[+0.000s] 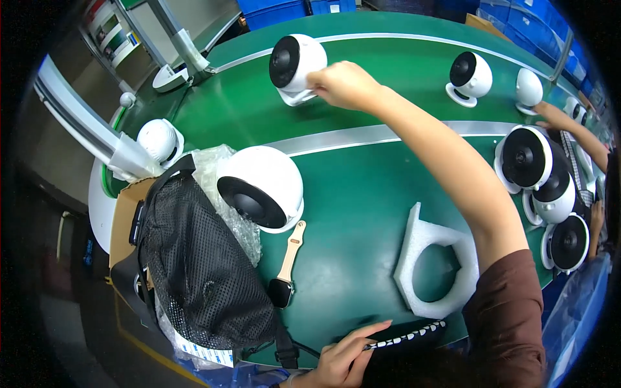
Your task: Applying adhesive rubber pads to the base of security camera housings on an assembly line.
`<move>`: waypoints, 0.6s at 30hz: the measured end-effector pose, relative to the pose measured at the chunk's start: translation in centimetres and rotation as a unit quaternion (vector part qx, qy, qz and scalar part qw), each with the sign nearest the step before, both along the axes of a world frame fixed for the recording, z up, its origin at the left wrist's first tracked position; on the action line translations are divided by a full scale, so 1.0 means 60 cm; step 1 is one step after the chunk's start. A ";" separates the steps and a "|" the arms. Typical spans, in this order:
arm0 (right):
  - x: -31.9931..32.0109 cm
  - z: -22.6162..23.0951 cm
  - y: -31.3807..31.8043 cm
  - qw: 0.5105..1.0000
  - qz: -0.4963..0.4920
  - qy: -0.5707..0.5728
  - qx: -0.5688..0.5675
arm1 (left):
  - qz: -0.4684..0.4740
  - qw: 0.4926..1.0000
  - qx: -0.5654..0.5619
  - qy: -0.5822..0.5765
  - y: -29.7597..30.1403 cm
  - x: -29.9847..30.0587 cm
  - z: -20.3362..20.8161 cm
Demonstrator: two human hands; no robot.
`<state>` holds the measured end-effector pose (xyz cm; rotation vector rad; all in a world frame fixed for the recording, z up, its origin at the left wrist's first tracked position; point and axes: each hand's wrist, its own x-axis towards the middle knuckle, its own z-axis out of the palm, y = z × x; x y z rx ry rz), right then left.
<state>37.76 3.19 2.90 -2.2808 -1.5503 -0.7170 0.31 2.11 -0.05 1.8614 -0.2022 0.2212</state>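
Observation:
Over the far belt, my right hand (346, 86) is closed on the lower right side of a white ball-shaped device (310, 59) with a round black face and a white stand. At the lower edge, my left hand (343, 357) has its fingers closed at the near end of a thin dark item with a black-and-white patterned edge (409, 335); most of that item is lost in shadow. A larger-looking white ball-shaped device (272, 178) faces down to the left on the near bench. Right of it lies a white foam piece (414, 258) with a big round hole.
A black mesh bag (194, 258), bubble wrap (217, 165) and a smartwatch (281, 292) with a beige strap occupy the left. A metal rail (349, 139) divides bench from belt. Several similar devices (527, 155) crowd the right, where another person's hand (553, 115) reaches in.

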 end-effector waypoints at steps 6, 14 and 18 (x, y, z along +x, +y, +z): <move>0.072 -0.070 -0.082 0.980 -0.085 0.010 -0.178 | 0.016 1.000 0.004 0.021 -0.002 -0.004 -0.014; 0.069 -0.091 -0.093 0.963 -0.151 0.108 -0.197 | 0.068 0.995 -0.034 0.067 0.010 -0.004 -0.023; -0.036 0.020 -0.105 0.960 -0.188 0.096 -0.186 | 0.139 0.983 -0.122 -0.008 -0.005 0.001 -0.035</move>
